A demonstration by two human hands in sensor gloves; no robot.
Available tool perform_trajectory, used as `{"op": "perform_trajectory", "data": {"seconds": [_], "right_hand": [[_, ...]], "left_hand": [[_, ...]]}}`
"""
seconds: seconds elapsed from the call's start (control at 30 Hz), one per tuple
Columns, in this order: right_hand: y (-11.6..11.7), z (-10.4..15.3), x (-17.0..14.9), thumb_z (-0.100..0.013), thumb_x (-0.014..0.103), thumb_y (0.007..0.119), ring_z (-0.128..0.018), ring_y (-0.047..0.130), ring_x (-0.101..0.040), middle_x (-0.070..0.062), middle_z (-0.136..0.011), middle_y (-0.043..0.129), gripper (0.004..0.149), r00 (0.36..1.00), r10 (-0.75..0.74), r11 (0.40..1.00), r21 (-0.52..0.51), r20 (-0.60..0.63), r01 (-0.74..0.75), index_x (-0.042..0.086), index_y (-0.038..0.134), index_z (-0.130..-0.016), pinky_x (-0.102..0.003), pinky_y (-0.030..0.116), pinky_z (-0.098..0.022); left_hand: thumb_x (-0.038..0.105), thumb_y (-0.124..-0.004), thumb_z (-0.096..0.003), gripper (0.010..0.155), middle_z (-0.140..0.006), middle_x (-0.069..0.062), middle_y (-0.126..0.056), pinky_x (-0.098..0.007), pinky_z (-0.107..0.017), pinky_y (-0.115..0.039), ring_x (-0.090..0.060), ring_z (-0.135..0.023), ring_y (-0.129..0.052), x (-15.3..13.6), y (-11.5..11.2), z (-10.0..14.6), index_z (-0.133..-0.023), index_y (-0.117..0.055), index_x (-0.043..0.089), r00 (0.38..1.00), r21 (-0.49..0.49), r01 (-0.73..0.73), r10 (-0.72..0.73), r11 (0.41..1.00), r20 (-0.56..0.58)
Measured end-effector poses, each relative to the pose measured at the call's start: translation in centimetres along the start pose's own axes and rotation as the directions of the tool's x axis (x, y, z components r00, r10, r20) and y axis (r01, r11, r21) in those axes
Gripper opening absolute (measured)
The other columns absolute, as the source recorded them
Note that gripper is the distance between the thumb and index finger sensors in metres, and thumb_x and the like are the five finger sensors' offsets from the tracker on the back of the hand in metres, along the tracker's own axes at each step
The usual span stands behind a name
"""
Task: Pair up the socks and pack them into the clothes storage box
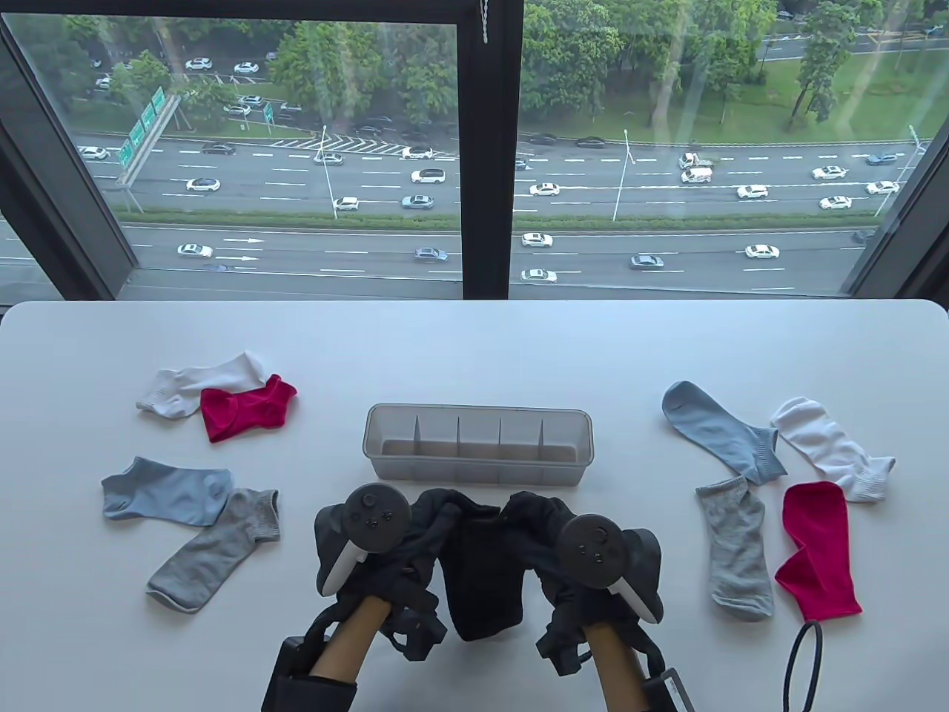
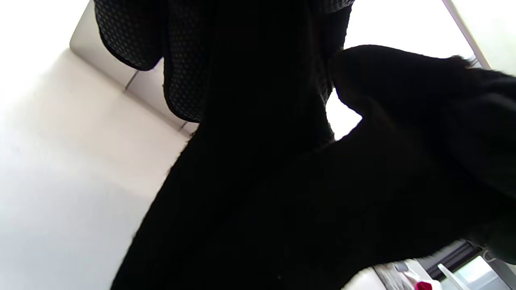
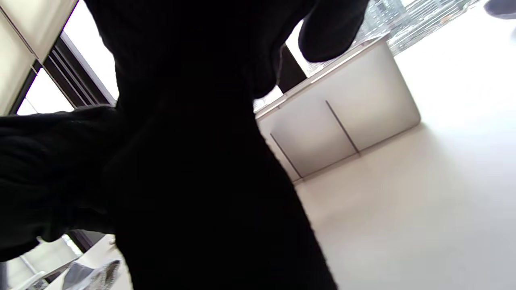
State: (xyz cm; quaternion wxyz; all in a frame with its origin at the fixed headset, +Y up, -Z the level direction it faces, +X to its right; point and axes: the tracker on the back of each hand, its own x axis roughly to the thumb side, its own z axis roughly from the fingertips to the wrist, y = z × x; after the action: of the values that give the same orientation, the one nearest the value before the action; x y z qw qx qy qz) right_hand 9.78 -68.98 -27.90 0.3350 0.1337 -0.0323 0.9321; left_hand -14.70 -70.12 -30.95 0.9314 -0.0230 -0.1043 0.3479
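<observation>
Table (image 1: 474, 334): white, set below a window over a busy highway.
Storage box (image 1: 478, 443): grey, divided, at centre, compartments bare.
Black socks (image 1: 482, 578): held up just before the box.
Hands: left hand (image 1: 385, 549) and right hand (image 1: 574, 552) each grip the black socks.
Loose socks: four left, four right.

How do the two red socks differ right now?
The left red sock lies roughly sideways, overlapping a white sock. The right red sock lies mostly lengthwise, touching nothing I can see. Both are bright red, flat on the table, outside the box.
</observation>
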Motion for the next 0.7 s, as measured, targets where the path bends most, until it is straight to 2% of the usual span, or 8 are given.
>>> {"op": "perform_trajectory", "data": {"seconds": [0.1, 0.2, 0.3, 0.43, 0.5, 0.53, 0.67, 0.7], "right_hand": [[-0.1, -0.1, 1.9, -0.053, 0.037, 0.079, -0.086, 0.087, -0.025, -0.001, -0.09, 0.082, 0.041, 0.99, -0.113, 0.98, 0.176, 0.088, 0.096, 0.033, 0.069, -0.093, -0.061, 0.059, -0.075], [0.4, 0.1, 2.9, -0.055, 0.038, 0.076, -0.083, 0.091, -0.022, 0.001, -0.088, 0.086, 0.043, 0.999, 0.014, 1.0, 0.026, 0.052, -0.016, 0.031, 0.065, -0.095, -0.058, 0.062, -0.075], [0.1, 0.5, 2.9, -0.054, 0.041, 0.075, -0.074, 0.096, -0.016, 0.006, -0.079, 0.089, 0.043, 0.984, 0.158, 0.984, -0.09, 0.079, -0.151, 0.029, 0.064, -0.094, -0.054, 0.065, -0.074], [-0.4, 0.6, 2.2, -0.057, 0.041, 0.071, -0.073, 0.095, -0.015, 0.005, -0.078, 0.087, 0.043, 0.999, 0.038, 0.992, -0.12, 0.037, -0.034, 0.025, 0.06, -0.096, -0.054, 0.065, -0.074], [-0.5, 0.6, 1.9, -0.058, 0.041, 0.069, -0.073, 0.093, -0.016, 0.004, -0.078, 0.086, 0.044, 0.999, 0.013, 0.992, -0.124, 0.029, -0.009, 0.024, 0.059, -0.097, -0.054, 0.065, -0.074], [-0.6, 0.6, 1.9, -0.059, 0.04, 0.068, -0.074, 0.093, -0.016, 0.004, -0.078, 0.085, 0.043, 1.0, 0.016, 0.992, -0.127, 0.026, -0.013, 0.023, 0.058, -0.097, -0.054, 0.065, -0.074], [-0.6, 0.5, 1.7, -0.058, 0.039, 0.067, -0.073, 0.092, -0.016, 0.004, -0.079, 0.085, 0.045, 0.996, 0.084, 0.987, -0.142, 0.008, -0.082, 0.023, 0.056, -0.098, -0.055, 0.064, -0.074], [-0.6, 0.5, 1.7, -0.058, 0.04, 0.067, -0.073, 0.092, -0.015, 0.004, -0.079, 0.085, 0.046, 0.996, 0.088, 0.985, -0.147, 0.004, -0.086, 0.023, 0.056, -0.099, -0.056, 0.063, -0.074]], "left_hand": [[0.037, -0.057, -0.0589, 0.047, -0.085, -0.012, -0.098, -0.058, -0.063, -0.075, -0.036, -0.073, -0.101, 0.3, 0.3, -0.2, -0.097, -0.073, 0.016, 0.986, -0.11, -0.137, 0.147, 0.984, 0.084], [0.038, -0.056, -0.0596, 0.048, -0.089, -0.015, -0.096, -0.06, -0.064, -0.073, -0.039, -0.076, -0.098, 1.1, -0.4, -0.3, -0.098, -0.073, 0.015, 0.932, -0.267, -0.299, 0.34, 0.916, 0.122], [0.04, -0.054, -0.0602, 0.052, -0.091, -0.017, -0.094, -0.06, -0.065, -0.071, -0.041, -0.078, -0.097, 1.6, -0.9, -0.1, -0.099, -0.071, 0.01, 0.917, -0.288, -0.323, 0.373, 0.901, 0.138], [0.046, -0.049, -0.0599, 0.059, -0.098, -0.018, -0.087, -0.062, -0.066, -0.069, -0.043, -0.084, -0.091, 2.2, -1.1, 0.2, -0.103, -0.064, 0.009, 0.883, -0.324, -0.358, 0.43, 0.876, 0.189], [0.061, -0.066, -0.0496, 0.079, -0.104, -0.02, -0.079, -0.065, -0.068, -0.066, -0.046, -0.09, -0.085, 2.6, -1.2, 0.2, -0.107, -0.057, 0.008, 0.879, -0.383, -0.324, 0.425, 0.865, 0.217], [0.058, -0.07, -0.0502, 0.077, -0.108, -0.017, -0.075, -0.065, -0.069, -0.065, -0.044, -0.093, -0.083, 2.8, -1.2, 0.3, -0.108, -0.052, 0.01, 0.9, -0.392, -0.267, 0.373, 0.88, 0.226], [0.029, -0.069, -0.0571, 0.043, -0.092, -0.009, -0.093, -0.057, -0.066, -0.074, -0.034, -0.081, -0.098, 3.7, -0.7, 0.7, -0.098, -0.069, 0.016, 0.949, -0.097, -0.124, 0.147, 0.988, 0.28], [0.028, -0.069, -0.0572, 0.042, -0.092, -0.01, -0.093, -0.057, -0.066, -0.074, -0.034, -0.08, -0.098, 3.8, -0.7, 0.6, -0.098, -0.069, 0.016, 0.945, -0.113, -0.136, 0.163, 0.984, 0.283]]}}
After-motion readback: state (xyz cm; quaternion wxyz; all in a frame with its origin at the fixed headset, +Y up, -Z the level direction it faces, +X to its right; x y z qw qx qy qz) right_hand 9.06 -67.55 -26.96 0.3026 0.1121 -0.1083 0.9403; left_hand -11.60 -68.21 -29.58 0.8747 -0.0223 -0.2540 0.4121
